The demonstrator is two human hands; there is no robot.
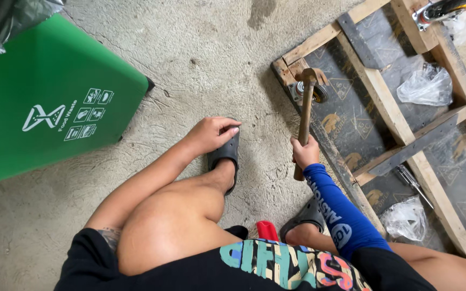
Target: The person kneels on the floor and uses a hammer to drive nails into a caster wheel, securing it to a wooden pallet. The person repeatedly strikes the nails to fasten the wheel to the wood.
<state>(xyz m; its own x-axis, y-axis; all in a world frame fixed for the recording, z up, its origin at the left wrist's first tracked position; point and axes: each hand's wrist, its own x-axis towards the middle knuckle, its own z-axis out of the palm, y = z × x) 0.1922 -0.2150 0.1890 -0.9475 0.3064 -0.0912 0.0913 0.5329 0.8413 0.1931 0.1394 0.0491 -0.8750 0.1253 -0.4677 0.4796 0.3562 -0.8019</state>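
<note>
Rough concrete floor [200, 48]; green bin [49, 102] upper left, wooden frame [389, 108] upper right. Your right hand [305, 152] grips a hammer [304, 116]; your left hand [211, 133] rests loosely curled on a sandal [225, 153].

The person squats on a concrete floor [200, 48]. The right hand [305, 153] grips a wooden-handled hammer [305, 116], its head at a metal caster [299, 90] on the corner of a wooden frame [389, 108]. The left hand [211, 133] rests on a black sandal [225, 153]. A green bin [55, 97] stands to the left.
</note>
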